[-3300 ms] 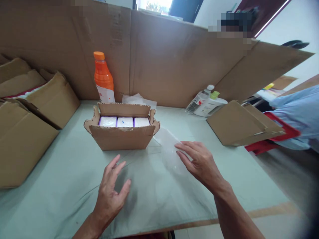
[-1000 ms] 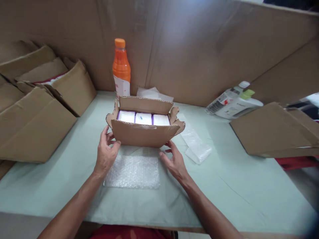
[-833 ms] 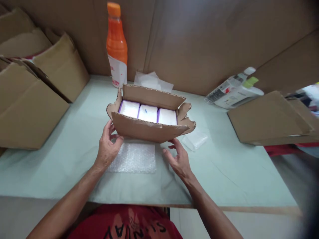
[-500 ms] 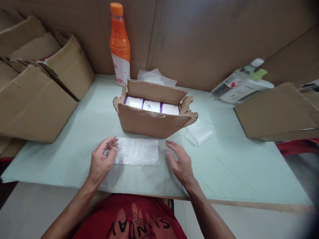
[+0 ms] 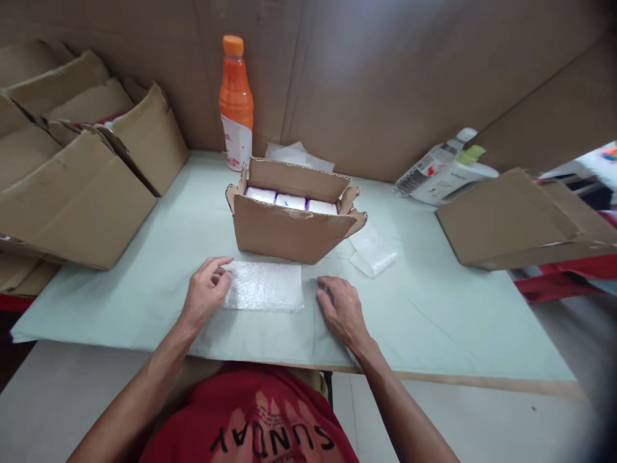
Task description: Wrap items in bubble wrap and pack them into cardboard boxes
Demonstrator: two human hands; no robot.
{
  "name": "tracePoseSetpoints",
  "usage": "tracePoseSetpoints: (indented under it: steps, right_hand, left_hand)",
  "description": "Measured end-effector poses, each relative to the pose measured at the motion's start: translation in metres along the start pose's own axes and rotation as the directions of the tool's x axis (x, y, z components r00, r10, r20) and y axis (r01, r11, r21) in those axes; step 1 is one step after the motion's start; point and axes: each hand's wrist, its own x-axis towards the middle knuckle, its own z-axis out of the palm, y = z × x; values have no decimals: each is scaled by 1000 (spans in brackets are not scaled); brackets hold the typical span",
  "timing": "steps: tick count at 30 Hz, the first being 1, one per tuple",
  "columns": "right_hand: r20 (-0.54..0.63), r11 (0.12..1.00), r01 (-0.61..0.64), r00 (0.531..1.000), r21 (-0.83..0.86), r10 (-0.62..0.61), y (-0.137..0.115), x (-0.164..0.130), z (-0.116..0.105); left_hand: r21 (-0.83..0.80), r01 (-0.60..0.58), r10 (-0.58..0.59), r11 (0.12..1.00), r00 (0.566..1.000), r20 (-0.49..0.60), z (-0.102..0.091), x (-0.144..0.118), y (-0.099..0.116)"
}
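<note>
Bubble wrap sheet: light, soft, probably slippery; best pinched at 9 o'clock edge, where left hand fingers touch, not clenched. Right hand flat, released, at 3 o'clock.

Red shirt — black "SUNDAY" lettering.

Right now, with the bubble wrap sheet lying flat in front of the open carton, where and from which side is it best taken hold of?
Probably by its left short edge. The bubble wrap sheet lies flat on the table cover, so only an edge can be pinched. The left hand already touches that edge, fingers curled at it. The right hand rests flat beside the right edge, apart from it. The open carton blocks the far side.
</note>
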Motion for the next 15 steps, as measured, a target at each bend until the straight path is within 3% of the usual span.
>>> tracePoseSetpoints:
  steps: [3,7,10,13,15]
  right_hand:
    - [5,1000,13,1000,-26,-13,-15,17,12]
    - [50,999,-1,999,-32,3,-31,44,32]
    - [47,998,-17,999,64,14,-37,50,28]
    - [-99,985,77,993,157,-62,-49,48,4]
    - [-255,972,172,958,158,-128,-60,44,-13]
  left_hand:
    - [316,-227,248,921,968,-28,-4,13,-7]
    - [398,-315,308,861,948,84,0,32,-17]
    - [412,-357,332,838,934,134,-5,33,-14]
    - [428,-391,401,815,913,71,-21,20,4]
    - [457,-479,549,749,836,-23,-33,8,16]
